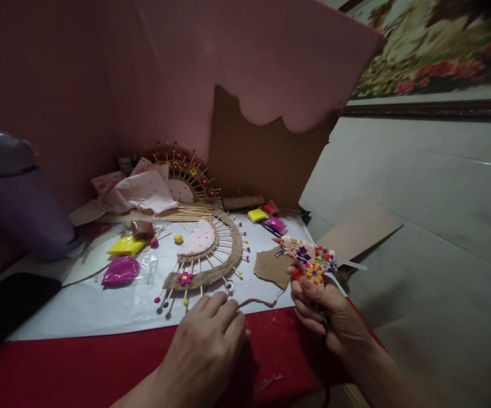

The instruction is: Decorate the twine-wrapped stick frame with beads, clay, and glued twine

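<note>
My right hand [326, 309] is wrapped round the handle of a hot glue gun [309, 258] with a flower-patterned body, its nozzle pointing left. A pale glue stick [352, 264] sticks out of its back. My left hand [211, 340] is closed, knuckles up, at the front edge of the white sheet. A thin brown strand [258, 302] runs from its fingertips to the right; the fingertips are partly hidden. Just beyond lies a half-round ornament [228, 266] of twine-wrapped arcs and sticks tipped with coloured balls, with a pink clay flower [185, 278] on it.
A torn cardboard piece [273, 267] lies beside the glue gun. Yellow [126, 246] and magenta clay packets [121, 271] are at left, near a dark flat object [13, 309]. Behind stand a finished-looking ornament [194, 170], folded fabric [143, 190], a twine roll [242, 202] and large cardboard [266, 158].
</note>
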`<state>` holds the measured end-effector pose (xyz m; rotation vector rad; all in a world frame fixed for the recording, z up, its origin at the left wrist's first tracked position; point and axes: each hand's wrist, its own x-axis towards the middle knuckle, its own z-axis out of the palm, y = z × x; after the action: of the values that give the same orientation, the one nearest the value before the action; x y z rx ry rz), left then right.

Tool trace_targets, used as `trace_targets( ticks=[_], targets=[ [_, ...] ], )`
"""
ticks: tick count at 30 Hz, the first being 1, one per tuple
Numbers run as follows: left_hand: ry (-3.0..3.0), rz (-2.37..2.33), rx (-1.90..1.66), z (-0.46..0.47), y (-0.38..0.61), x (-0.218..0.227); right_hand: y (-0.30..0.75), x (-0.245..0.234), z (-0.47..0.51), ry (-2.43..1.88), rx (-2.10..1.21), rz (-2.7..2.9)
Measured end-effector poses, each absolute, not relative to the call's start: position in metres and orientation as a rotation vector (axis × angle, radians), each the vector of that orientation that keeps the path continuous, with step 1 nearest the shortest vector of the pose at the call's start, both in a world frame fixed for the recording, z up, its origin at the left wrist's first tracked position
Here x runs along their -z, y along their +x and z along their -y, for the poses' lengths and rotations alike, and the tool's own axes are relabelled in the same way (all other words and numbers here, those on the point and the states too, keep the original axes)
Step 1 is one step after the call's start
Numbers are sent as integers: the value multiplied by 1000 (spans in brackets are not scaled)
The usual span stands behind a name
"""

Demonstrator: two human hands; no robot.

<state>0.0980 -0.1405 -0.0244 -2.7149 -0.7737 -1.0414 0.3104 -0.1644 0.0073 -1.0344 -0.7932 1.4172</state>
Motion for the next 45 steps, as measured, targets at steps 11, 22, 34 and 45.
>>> trace_targets(
  ticks=[11,22,34,45],
  targets=[
    [-2984,799,436,109,177,17,336,-4,185,-890,-1211,746],
    [-3100,855,414,107,208,14,349,3,188,-837,-1193,736],
    [-3657,1308,1464,157,182,-7,317,1,184,-978,-942,944],
    [-2830,781,1136,153,114,29,307,-2,173,-1294,-1200,1310]
  ],
)
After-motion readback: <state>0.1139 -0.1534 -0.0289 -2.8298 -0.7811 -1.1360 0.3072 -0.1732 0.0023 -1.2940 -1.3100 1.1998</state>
